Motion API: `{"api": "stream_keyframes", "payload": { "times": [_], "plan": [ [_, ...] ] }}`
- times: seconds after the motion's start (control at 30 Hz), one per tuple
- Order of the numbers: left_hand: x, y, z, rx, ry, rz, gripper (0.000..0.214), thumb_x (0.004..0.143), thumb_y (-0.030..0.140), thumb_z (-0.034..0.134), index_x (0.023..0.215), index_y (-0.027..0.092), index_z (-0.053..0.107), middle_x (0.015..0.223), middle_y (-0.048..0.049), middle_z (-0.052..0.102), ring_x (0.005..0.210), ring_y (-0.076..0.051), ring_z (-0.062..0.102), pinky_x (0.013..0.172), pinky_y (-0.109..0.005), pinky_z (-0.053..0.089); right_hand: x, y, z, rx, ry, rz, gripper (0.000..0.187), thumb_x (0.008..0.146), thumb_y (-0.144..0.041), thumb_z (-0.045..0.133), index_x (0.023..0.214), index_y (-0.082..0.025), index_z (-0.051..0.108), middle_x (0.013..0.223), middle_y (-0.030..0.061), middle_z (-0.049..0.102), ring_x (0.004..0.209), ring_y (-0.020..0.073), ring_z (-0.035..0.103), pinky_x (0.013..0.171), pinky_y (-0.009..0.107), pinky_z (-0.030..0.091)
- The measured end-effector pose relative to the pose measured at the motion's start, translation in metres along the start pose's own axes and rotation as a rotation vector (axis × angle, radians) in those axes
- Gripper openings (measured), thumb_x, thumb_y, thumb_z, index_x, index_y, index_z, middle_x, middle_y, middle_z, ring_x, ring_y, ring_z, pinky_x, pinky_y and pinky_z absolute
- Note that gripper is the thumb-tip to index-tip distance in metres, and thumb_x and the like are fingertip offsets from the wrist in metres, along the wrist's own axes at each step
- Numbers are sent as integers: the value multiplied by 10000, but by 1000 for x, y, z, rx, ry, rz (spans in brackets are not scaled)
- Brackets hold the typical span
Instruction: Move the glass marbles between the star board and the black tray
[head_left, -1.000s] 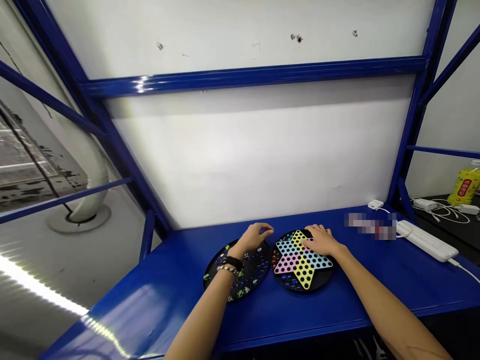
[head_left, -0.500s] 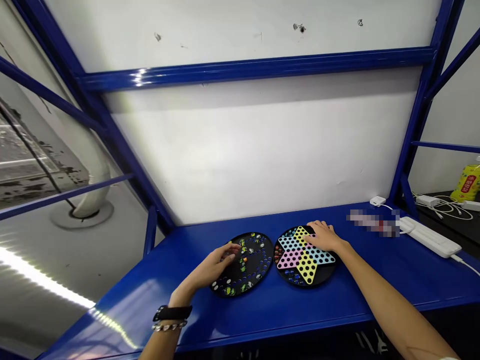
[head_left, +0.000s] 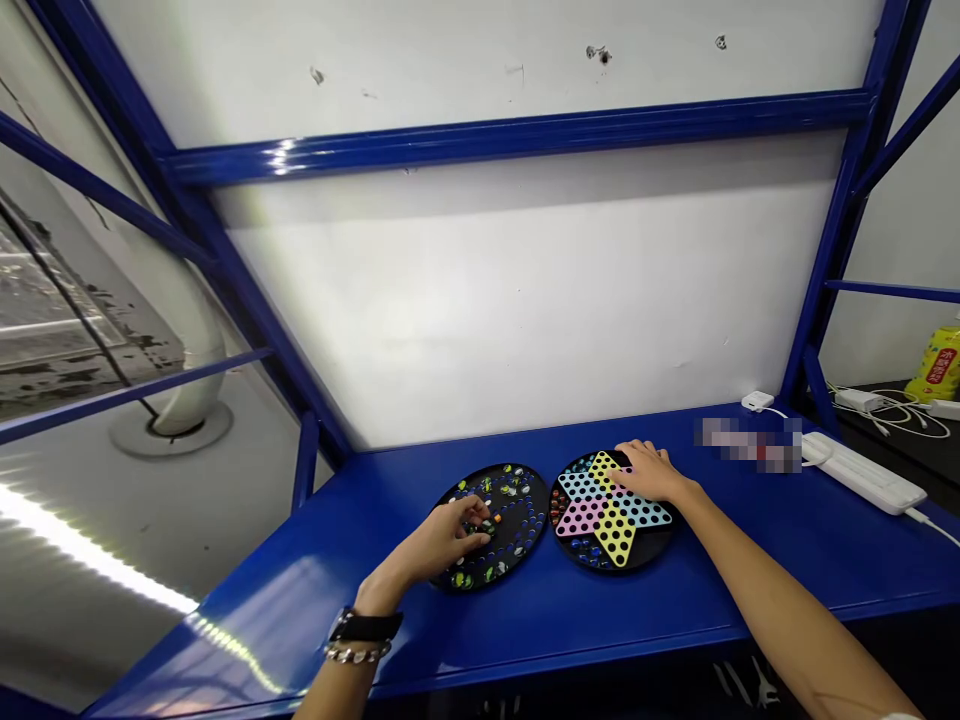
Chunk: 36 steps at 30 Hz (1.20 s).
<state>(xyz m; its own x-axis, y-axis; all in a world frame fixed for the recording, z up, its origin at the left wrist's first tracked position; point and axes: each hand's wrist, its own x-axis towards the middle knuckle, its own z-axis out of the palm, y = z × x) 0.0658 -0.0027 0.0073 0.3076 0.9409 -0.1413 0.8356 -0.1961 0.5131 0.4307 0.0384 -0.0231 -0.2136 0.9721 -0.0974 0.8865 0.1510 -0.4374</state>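
Note:
Two round black trays lie side by side on the blue shelf [head_left: 750, 560]. The left tray [head_left: 525, 500] holds several loose coloured marbles. My left hand [head_left: 448, 541] rests over its near left part, fingers curled in a pinch at the marbles; what the fingertips hold is too small to name. The right tray is a Chinese checkers board [head_left: 607, 510] with a star of yellow, pink and pale blue points full of holes. My right hand [head_left: 651, 473] lies flat on its far right edge, fingers stretched out.
A white power strip [head_left: 859, 473] with cable lies at the right end of the shelf, a small white adapter [head_left: 756, 402] behind it. A yellow bottle [head_left: 934, 364] and white cables sit on the neighbouring dark table. Blue frame posts stand at both sides.
My left hand pulled back from the far rim of the left tray to its near left part and curled onto the marbles. My right hand stayed on the board.

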Motion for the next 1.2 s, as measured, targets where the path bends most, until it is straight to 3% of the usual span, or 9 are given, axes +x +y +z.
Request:
{"api": "stream_keyframes", "payload": {
  "times": [0.33, 0.57, 0.73, 0.97, 1.2],
  "plan": [
    [-4, 4, -2, 80, 1, 30, 304, 802, 434, 529, 998, 245, 666, 974, -25, 695, 709, -187, 614, 668, -301, 470, -2, -3, -2, 7, -7, 5, 634, 904, -579, 382, 1442, -245, 393, 1479, 107, 402, 1369, 325, 295, 1094, 494, 221],
    [27, 29, 0, 265, 248, 27, 273, 898, 410, 414, 1013, 241, 595, 1084, -60, 674, 925, -233, 635, 749, -315, 463, 0, -1, 0, -1, 0, 9, 657, 899, -601, 375, 1451, -245, 384, 1500, 106, 376, 1388, 339, 266, 1094, 501, 212],
    [51, 32, 14, 380, 173, 32, 241, 895, 342, 444, 1042, 223, 594, 1095, -94, 649, 923, -246, 644, 777, -326, 470, 0, -1, 0, -6, 4, -7, 629, 900, -588, 379, 1429, -249, 407, 1460, 104, 422, 1353, 320, 315, 1068, 468, 251],
    [49, 34, 13, 179, 182, 156, 186, 903, 341, 465, 981, 222, 585, 1005, -65, 670, 925, -221, 630, 833, -321, 473, 2, 0, 2, 2, 17, -22, 635, 893, -587, 389, 1420, -234, 420, 1437, 112, 443, 1312, 317, 347, 1052, 476, 266],
    [62, 47, 19, 204, 116, 187, 188, 890, 331, 487, 955, 229, 631, 1003, -63, 697, 949, -234, 638, 837, -326, 474, 3, 1, 2, -3, 14, -16, 633, 895, -606, 388, 1417, -250, 420, 1441, 105, 438, 1328, 321, 336, 1062, 469, 256]
  ]
}}
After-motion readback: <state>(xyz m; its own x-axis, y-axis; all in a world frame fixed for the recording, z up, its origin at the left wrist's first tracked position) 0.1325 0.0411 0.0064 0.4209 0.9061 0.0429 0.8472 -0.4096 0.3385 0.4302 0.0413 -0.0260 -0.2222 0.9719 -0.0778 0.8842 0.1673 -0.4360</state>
